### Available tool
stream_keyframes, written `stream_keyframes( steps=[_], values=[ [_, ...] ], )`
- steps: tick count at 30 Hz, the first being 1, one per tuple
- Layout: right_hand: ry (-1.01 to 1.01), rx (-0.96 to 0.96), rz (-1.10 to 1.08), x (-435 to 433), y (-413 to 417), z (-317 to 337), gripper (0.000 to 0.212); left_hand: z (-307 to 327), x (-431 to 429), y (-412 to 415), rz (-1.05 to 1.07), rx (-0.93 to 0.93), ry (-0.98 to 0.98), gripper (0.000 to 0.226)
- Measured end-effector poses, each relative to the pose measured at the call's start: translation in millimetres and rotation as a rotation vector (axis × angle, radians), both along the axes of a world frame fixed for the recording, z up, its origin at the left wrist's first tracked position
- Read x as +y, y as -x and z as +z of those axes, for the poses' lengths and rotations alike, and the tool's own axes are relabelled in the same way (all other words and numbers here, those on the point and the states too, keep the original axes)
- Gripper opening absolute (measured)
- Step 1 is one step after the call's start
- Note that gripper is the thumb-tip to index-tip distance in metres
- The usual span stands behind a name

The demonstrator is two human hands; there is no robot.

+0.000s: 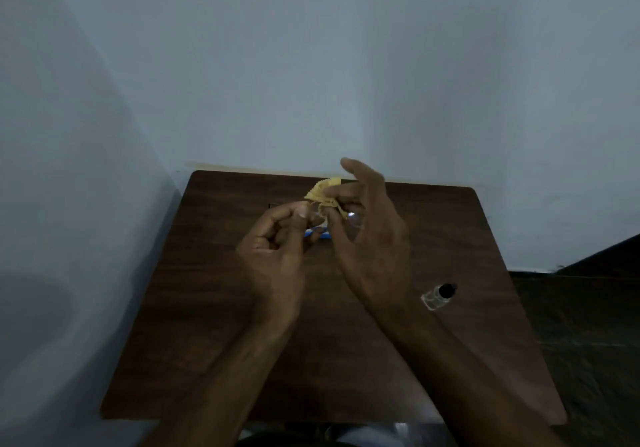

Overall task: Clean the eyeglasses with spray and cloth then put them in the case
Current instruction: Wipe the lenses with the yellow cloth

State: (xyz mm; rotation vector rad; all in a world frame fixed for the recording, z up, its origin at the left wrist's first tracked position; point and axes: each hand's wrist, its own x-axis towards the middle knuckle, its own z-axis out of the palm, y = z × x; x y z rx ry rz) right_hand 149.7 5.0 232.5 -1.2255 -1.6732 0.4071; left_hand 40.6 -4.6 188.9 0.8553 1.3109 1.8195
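Note:
Above the middle of the dark wooden table (207,325), both hands meet around the eyeglasses (353,220), whose clear lenses barely show between the fingers. My left hand (277,252) pinches the frame at its left side. My right hand (367,235) presses a crumpled yellow cloth (323,195) against a lens with thumb and fingers. A small clear spray bottle (438,296) with a black cap lies on its side on the table, to the right of my right wrist. A blue-and-white object (320,233), possibly the case, lies on the table under the hands, mostly hidden.
The table stands against a pale blue wall (311,66), with another wall close on the left. Dark floor (588,308) shows past the table's right edge.

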Motion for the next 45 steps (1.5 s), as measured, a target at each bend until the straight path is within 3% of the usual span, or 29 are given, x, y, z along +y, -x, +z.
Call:
stream_keyframes(
  steps=[7, 11, 15, 20, 24, 29, 35, 40, 45],
  values=[
    [0.074, 0.065, -0.055, 4, -2, -4, 0.065, 2, 0, -7, -0.001, -0.103, 0.051, 0.013],
    [0.097, -0.045, 0.062, -12, 5, -1, 0.07, 2, 2, -7, 0.007, -0.111, 0.108, 0.014],
    [0.093, -0.027, -0.096, 5, -11, -2, 0.071, 4, 4, -10, 0.004, -0.16, 0.085, 0.015],
    [0.108, -0.085, 0.068, -15, 3, -3, 0.071, 6, 6, -11, 0.013, -0.205, 0.098, 0.011],
    [0.074, -0.075, -0.131, 4, -9, 1, 0.068, 6, 6, -15, 0.009, -0.198, 0.089, 0.011],
    [0.096, -0.124, 0.074, -8, 3, 7, 0.07, 6, 3, -14, -0.003, -0.169, 0.116, 0.015],
    [0.034, -0.159, -0.307, 29, -36, -4, 0.075, 7, 2, -6, -0.016, -0.232, 0.043, 0.015],
    [0.029, -0.197, -0.1, 14, -17, -11, 0.073, 6, 4, -5, -0.018, -0.222, 0.05, 0.018],
    [0.015, -0.161, -0.329, 36, -35, -13, 0.072, 7, 5, -3, -0.038, -0.244, 0.042, 0.018]
  ],
)
